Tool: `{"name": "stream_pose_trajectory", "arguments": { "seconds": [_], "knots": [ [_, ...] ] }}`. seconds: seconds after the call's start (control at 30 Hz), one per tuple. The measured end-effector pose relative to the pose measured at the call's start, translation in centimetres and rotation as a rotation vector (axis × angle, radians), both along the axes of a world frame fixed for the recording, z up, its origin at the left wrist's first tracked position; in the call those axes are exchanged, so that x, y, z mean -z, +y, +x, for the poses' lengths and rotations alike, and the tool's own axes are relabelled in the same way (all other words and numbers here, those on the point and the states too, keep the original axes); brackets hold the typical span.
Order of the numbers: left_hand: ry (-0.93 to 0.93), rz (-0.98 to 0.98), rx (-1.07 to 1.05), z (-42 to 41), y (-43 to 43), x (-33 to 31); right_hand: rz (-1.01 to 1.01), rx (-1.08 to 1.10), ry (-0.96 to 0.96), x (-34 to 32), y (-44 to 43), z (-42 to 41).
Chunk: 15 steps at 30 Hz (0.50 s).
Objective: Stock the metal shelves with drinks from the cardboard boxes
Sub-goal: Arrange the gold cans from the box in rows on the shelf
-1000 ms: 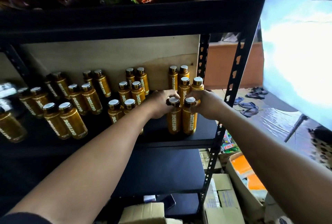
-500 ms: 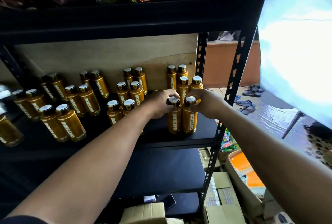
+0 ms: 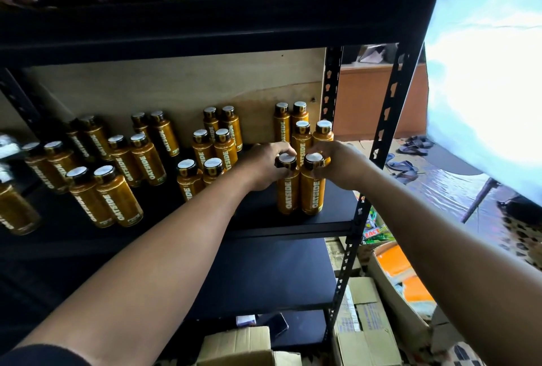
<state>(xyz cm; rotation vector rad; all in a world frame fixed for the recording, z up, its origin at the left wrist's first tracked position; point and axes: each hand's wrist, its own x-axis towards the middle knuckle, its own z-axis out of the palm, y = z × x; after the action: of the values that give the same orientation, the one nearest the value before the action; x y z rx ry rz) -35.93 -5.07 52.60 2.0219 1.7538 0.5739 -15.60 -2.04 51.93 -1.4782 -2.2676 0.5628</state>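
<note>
Setting 2 bottles (image 3: 312, 194) on shelf (image 3: 293, 226), gripping caps (image 3: 313, 158) w/ L hand (image 3: 268, 164), R hand (image 3: 337, 163). Next prob: release, fetch more from boxes (image 3: 366, 333).

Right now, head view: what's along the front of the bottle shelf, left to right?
Amber plastic bottle at frame edge → front pair of silver-capped amber bottles → half-hidden pair → left hand → two gripped amber bottles → right hand → black perforated metal upright.

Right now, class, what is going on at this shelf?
A person is stocking the metal shelf with gold bottles. The left hand grips the left front bottle at its cap, the right hand the right front bottle beside it; both stand upright among other bottles set in pairs. Below lie cardboard boxes.
</note>
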Motion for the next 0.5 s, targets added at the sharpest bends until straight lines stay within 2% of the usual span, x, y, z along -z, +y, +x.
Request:
{"name": "stream_pose_trajectory", "arguments": {
  "seconds": [0.5],
  "knots": [
    [-0.001,0.001,0.000,0.21,0.10,0.11,0.015,0.015,-0.047,0.25,0.65,0.06]
  ]
}}
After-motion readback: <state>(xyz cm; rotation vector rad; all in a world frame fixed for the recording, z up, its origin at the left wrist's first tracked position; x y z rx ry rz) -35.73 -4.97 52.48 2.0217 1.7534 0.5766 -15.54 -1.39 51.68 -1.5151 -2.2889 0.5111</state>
